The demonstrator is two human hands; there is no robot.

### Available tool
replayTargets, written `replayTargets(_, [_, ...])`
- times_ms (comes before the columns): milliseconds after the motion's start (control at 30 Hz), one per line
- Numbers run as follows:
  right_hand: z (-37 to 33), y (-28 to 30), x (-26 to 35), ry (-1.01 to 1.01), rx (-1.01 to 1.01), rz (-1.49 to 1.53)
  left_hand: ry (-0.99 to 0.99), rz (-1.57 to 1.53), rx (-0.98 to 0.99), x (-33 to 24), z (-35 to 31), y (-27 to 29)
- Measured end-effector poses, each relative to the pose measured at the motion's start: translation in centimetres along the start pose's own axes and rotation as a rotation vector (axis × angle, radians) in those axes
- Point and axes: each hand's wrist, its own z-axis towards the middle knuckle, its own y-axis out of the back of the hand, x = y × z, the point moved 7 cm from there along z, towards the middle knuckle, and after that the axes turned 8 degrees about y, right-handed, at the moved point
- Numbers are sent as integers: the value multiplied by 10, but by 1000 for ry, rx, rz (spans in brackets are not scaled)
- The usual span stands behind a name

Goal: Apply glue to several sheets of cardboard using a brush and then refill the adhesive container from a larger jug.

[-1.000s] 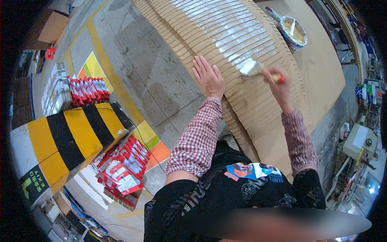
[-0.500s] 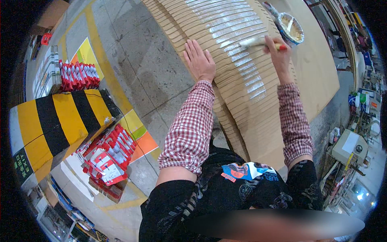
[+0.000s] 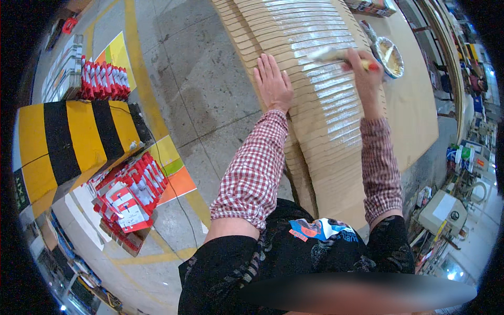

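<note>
Overlapping brown cardboard sheets (image 3: 336,176) lie fanned out in front of me, their edges stepped in many thin rows. A wet whitish band, looking like glue (image 3: 336,105), runs across those edges. My left hand (image 3: 274,86) rests flat near the sheets' left side, fingers stretched out. In my right hand (image 3: 367,79) is a paintbrush (image 3: 331,54) with pale bristles and a red-tipped handle. Its bristles point left, over the white band. Just beyond the right hand stands a round tub (image 3: 388,59) of cream-coloured paste, with a pale stick-like piece in it.
Bare brown board (image 3: 415,110) extends right of the fanned sheets. A bundle of printed pieces (image 3: 373,6) lies at the far edge. To the left are a yellow-and-black striped block (image 3: 79,134) and stacked red-and-white packages (image 3: 131,199). Machines (image 3: 443,210) stand at the right.
The white band now reaches more of the near sheet edges, and its near part looks fuller. The brush remains in my right hand over the band. The whole view has shifted slightly.
</note>
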Motion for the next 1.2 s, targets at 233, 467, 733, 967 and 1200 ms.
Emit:
replayTargets(233, [-58,4,-13,-90,268,-224,38,-61,-17,8,1,13])
replayTargets(467, [-27,-14,8,79,130,-71,12,-47,-4,0,2,4])
replayTargets(733, [-132,42,16,28,294,-283,0,-29,-45,3,-2,9])
replayTargets(967, [-82,9,19,85,194,-185,1,-100,-61,6,1,6])
replayTargets(1200, [-185,71,13,111,295,-335,-13,-76,-74,8,-1,8])
